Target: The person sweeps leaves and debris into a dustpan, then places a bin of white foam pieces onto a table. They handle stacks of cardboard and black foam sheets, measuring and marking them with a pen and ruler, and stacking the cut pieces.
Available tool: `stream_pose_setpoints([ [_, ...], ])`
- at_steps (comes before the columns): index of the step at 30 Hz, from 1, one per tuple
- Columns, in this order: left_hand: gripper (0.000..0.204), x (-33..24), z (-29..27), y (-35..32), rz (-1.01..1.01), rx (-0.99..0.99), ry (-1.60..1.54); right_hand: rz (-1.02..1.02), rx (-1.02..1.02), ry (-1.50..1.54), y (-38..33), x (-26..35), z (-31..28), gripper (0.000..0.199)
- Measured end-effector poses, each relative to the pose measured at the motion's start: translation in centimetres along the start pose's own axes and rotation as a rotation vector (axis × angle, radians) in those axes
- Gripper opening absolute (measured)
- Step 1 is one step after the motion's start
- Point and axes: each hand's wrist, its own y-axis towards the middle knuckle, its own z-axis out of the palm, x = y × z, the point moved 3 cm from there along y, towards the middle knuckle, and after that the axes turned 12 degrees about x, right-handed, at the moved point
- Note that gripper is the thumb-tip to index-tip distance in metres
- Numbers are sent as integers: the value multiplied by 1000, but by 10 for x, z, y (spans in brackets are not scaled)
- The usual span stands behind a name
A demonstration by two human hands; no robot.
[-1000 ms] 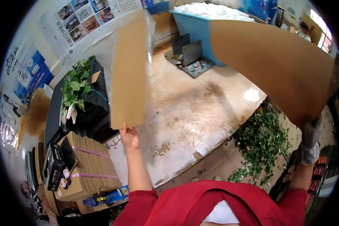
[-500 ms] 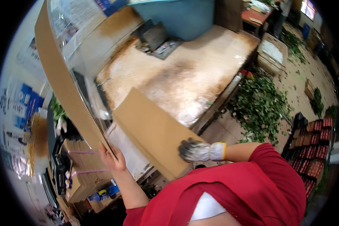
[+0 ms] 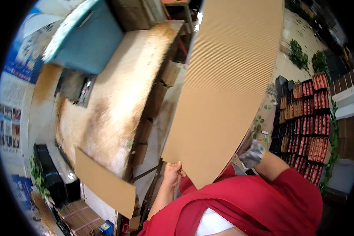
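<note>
A long corrugated cardboard sheet (image 3: 224, 86) stands up in front of me, its ribs running across it. At its lower left corner, my bare left hand (image 3: 173, 174) is closed on the edge, thumb and fingers pinching it. My right hand (image 3: 252, 154), in a grey and white glove, is beside the sheet's lower right edge. Its fingers are blurred and partly hidden, so whether it grips the edge is unclear. A smaller flat cardboard piece (image 3: 105, 181) lies on the near end of the worn table (image 3: 118, 82), jutting past its edge.
A blue tub (image 3: 91, 43) stands at the table's far end. Stacked cardboard (image 3: 80, 217) and black packs (image 3: 53, 169) are at the lower left. On the right floor sit rows of black trays with red bundles (image 3: 303, 122) and leafy stems (image 3: 299, 55).
My view has turned right. The large sheet has swung from the left to in front of me, held by my left hand. My right hand has left the smaller cardboard piece and moved beside the sheet.
</note>
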Motion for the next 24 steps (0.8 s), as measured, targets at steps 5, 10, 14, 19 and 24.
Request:
stream_pose_setpoints([
  [5, 13, 74, -11, 99, -233, -31, 43, -228, -502, -18, -86, 87, -120, 46],
  [10, 14, 107, -88, 125, -164, -397, 224, 69, -886, -511, -119, 78, -289, 21],
  [14, 13, 105, -158, 132, 54, -567, 116, 387, -550, -672, 44, 21, -341, 46],
  [19, 26, 64, -205, 232, 411, -671, -141, 446, -173, -869, 236, -45, -444, 60],
  [24, 36, -20, -332, 447, 699, -536, -605, 465, -615, -1591, 260, -7, -472, 66],
])
